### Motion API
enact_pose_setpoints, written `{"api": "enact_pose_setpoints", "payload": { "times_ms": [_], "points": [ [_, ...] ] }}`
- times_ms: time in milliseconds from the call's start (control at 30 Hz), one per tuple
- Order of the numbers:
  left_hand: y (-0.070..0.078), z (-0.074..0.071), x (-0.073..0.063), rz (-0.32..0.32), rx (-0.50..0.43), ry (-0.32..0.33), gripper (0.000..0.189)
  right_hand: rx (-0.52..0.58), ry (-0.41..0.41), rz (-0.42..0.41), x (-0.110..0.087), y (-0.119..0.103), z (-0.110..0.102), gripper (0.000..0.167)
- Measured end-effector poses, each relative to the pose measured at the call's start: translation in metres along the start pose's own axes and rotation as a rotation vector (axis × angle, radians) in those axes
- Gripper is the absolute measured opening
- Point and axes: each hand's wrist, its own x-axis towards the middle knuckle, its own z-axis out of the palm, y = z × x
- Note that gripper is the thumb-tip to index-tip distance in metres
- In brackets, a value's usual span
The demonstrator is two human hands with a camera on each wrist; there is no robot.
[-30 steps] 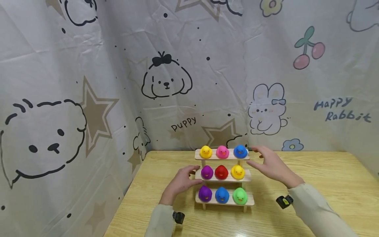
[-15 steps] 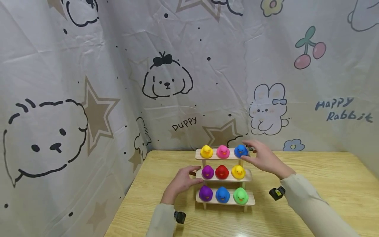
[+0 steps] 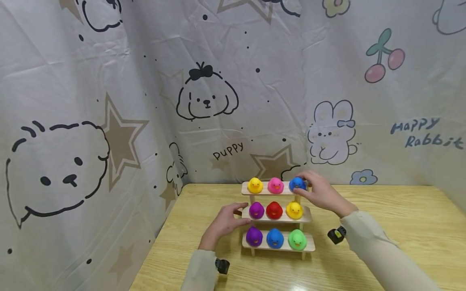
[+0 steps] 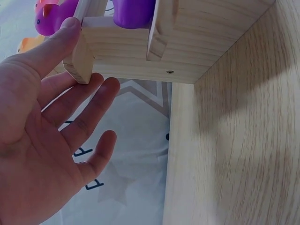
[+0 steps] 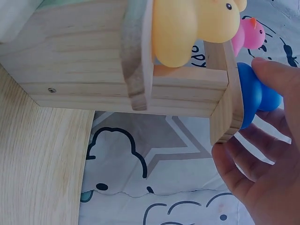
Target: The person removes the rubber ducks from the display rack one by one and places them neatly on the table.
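Observation:
A three-tier wooden display stand (image 3: 306,215) holds several rubber ducks in rows of three. My left hand (image 3: 222,224) grips the left end of the middle tier, thumb in front and fingers behind, beside a purple duck (image 3: 256,210). In the left wrist view the thumb lies at the board's edge near that duck, the other fingers spread below. On the top tier's right end, my right hand (image 3: 323,193) pinches the blue rubber duck (image 5: 251,93), thumb on its front and fingers behind it. The duck is still on the board, partly hidden by the thumb in the head view.
Left of the blue duck stand a pink duck (image 3: 275,185) and a yellow duck (image 3: 255,185). The bottom tier carries purple, blue and green (image 3: 297,240) ducks. The stand is on a wooden table (image 3: 371,218), with a printed curtain (image 3: 225,52) close behind it.
My right hand has moved left from beside the top tier to the blue duck and closed its thumb and fingers on it. The left hand has stayed at the middle tier.

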Motion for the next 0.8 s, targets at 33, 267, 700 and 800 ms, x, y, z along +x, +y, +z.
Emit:
{"api": "enact_pose_setpoints", "payload": {
  "times_ms": [33, 267, 700, 800],
  "points": [
    [0.000, 0.000, 0.000, -0.003, -0.001, 0.000, 0.056, 0.002, 0.001, -0.004, 0.000, 0.000, 0.000, 0.029],
    [0.004, 0.000, -0.001, -0.015, -0.006, -0.004, 0.056, 0.005, 0.017, -0.032, -0.007, 0.005, -0.010, 0.030],
    [0.000, -0.001, -0.001, 0.018, 0.016, -0.009, 0.056, -0.064, 0.084, -0.049, -0.037, 0.024, -0.039, 0.028],
    [0.000, -0.001, -0.001, 0.032, 0.031, -0.009, 0.056, -0.070, 0.084, -0.048, -0.043, 0.031, -0.043, 0.027]
  ]
}}
